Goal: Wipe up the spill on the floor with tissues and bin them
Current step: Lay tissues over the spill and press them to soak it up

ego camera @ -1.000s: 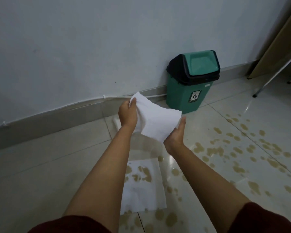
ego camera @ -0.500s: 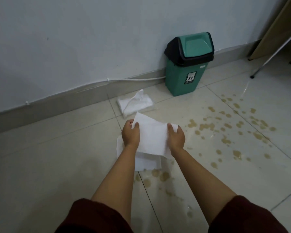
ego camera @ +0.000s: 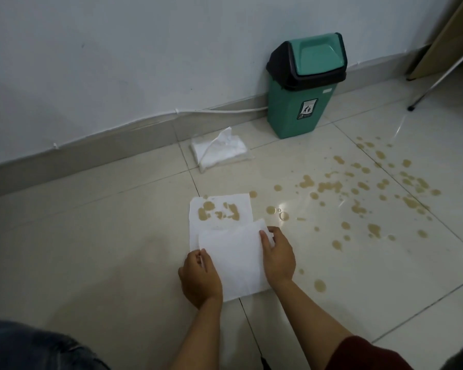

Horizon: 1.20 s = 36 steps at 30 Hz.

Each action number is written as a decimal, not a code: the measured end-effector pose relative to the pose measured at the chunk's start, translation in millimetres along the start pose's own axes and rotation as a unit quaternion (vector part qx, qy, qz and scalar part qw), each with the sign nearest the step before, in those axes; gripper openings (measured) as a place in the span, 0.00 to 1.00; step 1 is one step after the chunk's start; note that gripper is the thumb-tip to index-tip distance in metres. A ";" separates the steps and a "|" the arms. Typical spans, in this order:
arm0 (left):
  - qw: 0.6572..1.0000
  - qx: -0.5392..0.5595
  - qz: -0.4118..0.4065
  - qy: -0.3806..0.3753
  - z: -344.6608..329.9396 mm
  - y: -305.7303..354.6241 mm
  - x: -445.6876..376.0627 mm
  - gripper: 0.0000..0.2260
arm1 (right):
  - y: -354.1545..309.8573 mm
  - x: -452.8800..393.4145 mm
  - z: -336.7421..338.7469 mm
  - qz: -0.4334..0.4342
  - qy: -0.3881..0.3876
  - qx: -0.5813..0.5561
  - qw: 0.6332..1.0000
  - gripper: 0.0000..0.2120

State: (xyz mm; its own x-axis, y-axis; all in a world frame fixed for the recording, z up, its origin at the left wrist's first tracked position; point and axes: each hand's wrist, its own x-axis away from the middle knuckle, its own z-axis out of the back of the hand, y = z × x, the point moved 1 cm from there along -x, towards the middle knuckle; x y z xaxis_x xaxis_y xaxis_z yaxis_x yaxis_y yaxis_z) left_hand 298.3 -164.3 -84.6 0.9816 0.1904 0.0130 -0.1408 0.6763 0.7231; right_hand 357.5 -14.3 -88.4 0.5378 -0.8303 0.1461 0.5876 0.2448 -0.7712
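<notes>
A dark red sleeve (ego camera: 369, 353) shows at the bottom edge of the view; just past it, two bare arms reach out over the tiled floor (ego camera: 91, 249). The left hand (ego camera: 199, 280) pinches the left edge of a clean white tissue (ego camera: 235, 260); the right hand (ego camera: 278, 253) holds its right edge with curled fingers; the tissue lies flat on the floor. It covers the near part of a second tissue (ego camera: 219, 212); that one has brown wet spots soaked through it. Brown drops of the spill (ego camera: 358, 198) dot the floor to the right of both tissues. Farther back, a pack of tissues (ego camera: 221, 152) lies near the wall's bottom edge; one sheet sticks up from it. Just right of the pack, a green bin (ego camera: 302, 86) with a swing lid stands against the wall.
</notes>
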 end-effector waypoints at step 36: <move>0.890 -0.260 -0.277 -0.251 -24.4 -28.1 55.5 0.33 | 16.9 2.5 -14.0 0.058 0.107 0.093 0.988 0.11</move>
State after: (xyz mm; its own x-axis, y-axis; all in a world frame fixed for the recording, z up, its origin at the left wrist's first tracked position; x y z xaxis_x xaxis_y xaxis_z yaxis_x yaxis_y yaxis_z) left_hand 353.7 -155.4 -121.0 0.8351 -0.5278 0.1550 0.4697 0.8308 0.2984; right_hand 360.3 -19.2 -109.7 0.4796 -0.8732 -0.0870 0.6415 0.4165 -0.6442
